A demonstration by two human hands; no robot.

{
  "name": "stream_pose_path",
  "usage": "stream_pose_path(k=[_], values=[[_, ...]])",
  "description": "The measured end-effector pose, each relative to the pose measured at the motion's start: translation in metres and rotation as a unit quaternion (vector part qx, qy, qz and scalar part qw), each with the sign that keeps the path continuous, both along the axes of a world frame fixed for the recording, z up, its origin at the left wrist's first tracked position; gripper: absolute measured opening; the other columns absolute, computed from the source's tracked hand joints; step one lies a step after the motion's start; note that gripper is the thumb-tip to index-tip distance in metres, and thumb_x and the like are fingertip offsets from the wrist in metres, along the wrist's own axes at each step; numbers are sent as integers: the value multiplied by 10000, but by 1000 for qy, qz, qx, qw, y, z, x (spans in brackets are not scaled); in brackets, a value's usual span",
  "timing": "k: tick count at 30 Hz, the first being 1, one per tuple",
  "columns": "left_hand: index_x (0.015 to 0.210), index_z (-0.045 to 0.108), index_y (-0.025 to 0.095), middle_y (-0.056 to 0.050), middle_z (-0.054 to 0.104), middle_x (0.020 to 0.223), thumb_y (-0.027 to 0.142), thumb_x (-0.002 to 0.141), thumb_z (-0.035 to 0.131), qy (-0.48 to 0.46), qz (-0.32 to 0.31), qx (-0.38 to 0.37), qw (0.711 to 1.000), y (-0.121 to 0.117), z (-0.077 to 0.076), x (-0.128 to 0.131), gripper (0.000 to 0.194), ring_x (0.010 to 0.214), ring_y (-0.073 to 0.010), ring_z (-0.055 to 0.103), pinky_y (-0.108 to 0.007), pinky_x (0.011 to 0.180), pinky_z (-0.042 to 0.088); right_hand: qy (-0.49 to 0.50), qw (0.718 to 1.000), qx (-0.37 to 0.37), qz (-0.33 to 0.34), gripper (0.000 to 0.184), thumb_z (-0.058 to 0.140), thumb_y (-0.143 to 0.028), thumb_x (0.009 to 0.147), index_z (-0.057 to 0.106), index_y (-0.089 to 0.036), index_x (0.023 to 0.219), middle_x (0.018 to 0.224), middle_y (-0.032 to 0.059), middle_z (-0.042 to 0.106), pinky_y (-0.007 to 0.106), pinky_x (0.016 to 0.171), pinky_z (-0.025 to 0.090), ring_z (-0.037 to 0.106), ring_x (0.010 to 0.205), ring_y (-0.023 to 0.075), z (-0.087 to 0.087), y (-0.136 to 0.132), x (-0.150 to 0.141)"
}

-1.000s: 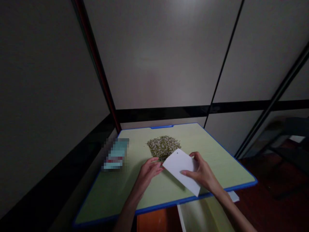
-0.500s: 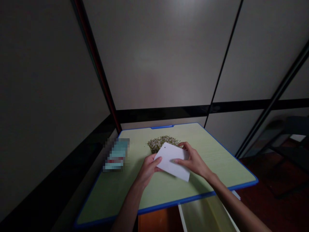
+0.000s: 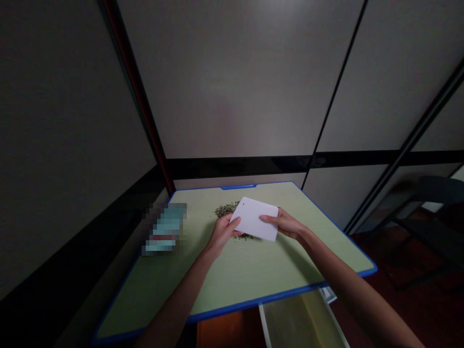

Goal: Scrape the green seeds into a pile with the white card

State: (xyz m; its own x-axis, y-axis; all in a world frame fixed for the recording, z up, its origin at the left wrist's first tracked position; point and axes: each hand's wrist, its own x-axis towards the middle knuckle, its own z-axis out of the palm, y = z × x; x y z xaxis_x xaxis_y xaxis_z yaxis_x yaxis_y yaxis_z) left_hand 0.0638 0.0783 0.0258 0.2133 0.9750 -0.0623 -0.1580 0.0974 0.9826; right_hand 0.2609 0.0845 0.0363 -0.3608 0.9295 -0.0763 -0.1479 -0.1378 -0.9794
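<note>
A flat white plate [image 3: 253, 220], like a plastic scraper with a small hole near one corner, is held tilted above the table by both hands. My left hand [image 3: 222, 234] grips its left edge, thumb on the upper face. On the right edge, my right hand [image 3: 288, 223] is closed with the thumb lying on top and the other fingers underneath. Behind and below the plate lies a pile of small dark green-grey bits [image 3: 224, 210]. The plate hides most of the pile; some bits show below its near edge. I cannot tell whether the plate touches them.
The light green tabletop [image 3: 217, 280] has a blue rim. A blurred-out teal packet [image 3: 166, 229] lies at its left side. Below the front edge, a drawer or bin [image 3: 300, 319] stands open. Wall panels [image 3: 232, 96] rise behind; a dark chair [image 3: 431, 212] stands at right.
Both hands have carried the white plate away from me, over the pile. My right hand's fingers have closed around the plate's right side. The view has shifted slightly.
</note>
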Motion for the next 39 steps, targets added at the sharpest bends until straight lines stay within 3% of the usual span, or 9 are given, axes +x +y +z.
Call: stream_pose_path(k=[4,5,6,8,17,26,30,34,39], values=[[955,473,26,-92,559,876,194,862,391,62,14,-1,998,6,1,-11,209,695,-103,584,-192,592,487,14,1000,2,-25,360,749,-292,553,654,-140,866,823,56,695,319,738,477,630,711,164,-13,9,13],[963,453,17,-122,536,918,261,813,394,74,12,13,997,8,2,-16,293,709,-134,587,-209,579,465,19,999,5,-33,366,751,-297,550,651,-148,869,831,54,695,322,746,477,633,721,167,-17,11,16],[921,453,21,-128,558,844,464,608,501,85,17,29,996,10,2,-22,545,647,-142,569,-212,526,435,23,999,8,-42,371,752,-300,547,647,-154,872,837,52,696,323,749,479,635,725,169,-20,13,20],[791,463,53,-81,541,673,557,528,482,139,56,73,986,15,1,-35,568,532,-112,503,-203,457,350,31,998,15,-60,385,755,-307,542,637,-160,878,841,51,697,325,743,486,638,723,174,-26,17,27],[613,413,119,-2,370,537,449,699,396,245,112,194,943,34,-35,-77,341,510,-89,353,-223,488,274,59,990,39,-125,377,730,-339,579,591,-192,898,908,55,685,366,748,495,639,806,220,-47,27,46],[626,431,118,6,326,508,449,716,366,303,78,213,925,32,-45,-72,349,481,-98,318,-231,468,246,69,987,36,-139,360,718,-322,598,585,-195,908,922,58,682,388,784,494,639,823,233,-54,32,50],[633,472,98,-1,347,514,360,777,362,373,69,257,889,26,-44,-72,319,495,-95,331,-214,492,246,71,986,38,-147,364,715,-305,599,578,-192,916,927,57,680,382,793,496,637,834,228,-53,32,50],[587,442,97,8,332,491,250,815,409,439,87,375,812,-9,-21,-60,277,478,-77,308,-223,502,212,64,986,41,-148,381,714,-305,594,567,-185,925,931,67,679,394,800,497,630,861,239,-54,34,52],[657,439,119,0,412,554,84,810,438,363,31,486,794,-115,-4,-30,156,501,-54,383,-190,485,296,61,987,46,-143,371,715,-305,593,570,-188,913,918,64,680,401,811,495,620,889,241,-54,35,54]])
